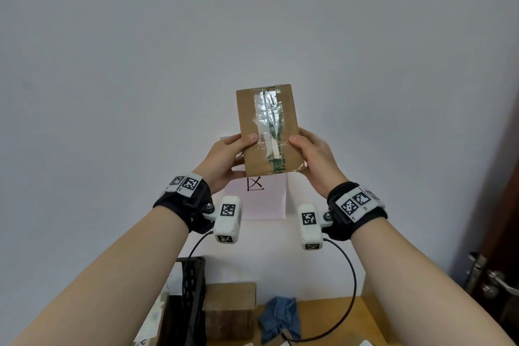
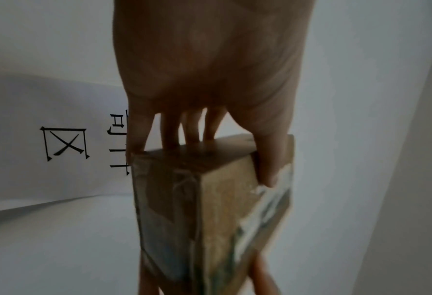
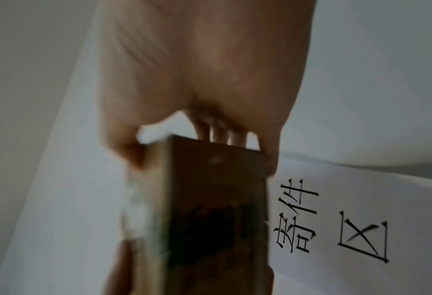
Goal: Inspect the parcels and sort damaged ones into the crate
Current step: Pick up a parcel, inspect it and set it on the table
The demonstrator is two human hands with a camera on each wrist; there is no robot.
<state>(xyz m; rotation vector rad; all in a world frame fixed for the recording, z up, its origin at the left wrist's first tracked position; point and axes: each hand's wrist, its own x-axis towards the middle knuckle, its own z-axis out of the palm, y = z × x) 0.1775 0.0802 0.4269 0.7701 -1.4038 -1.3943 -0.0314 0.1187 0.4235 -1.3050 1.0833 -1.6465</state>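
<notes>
Parcel [image 1: 266, 132] held upright in the air before the wall, taped face toward the head camera. Gripped at its lower sides by left hand [image 1: 224, 161] and right hand [image 1: 316, 161], thumbs on front, fingers [image 2: 170, 137] curled behind. Below, near the table's [image 1: 362, 317] back edge: crate [image 1: 193, 289], wooden block [image 1: 229, 309], blue cloth [image 1: 279, 317].

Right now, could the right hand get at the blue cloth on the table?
Probably not yet: the right hand and left hand both grip the raised cardboard parcel; the blue cloth lies uncovered far below.
</notes>
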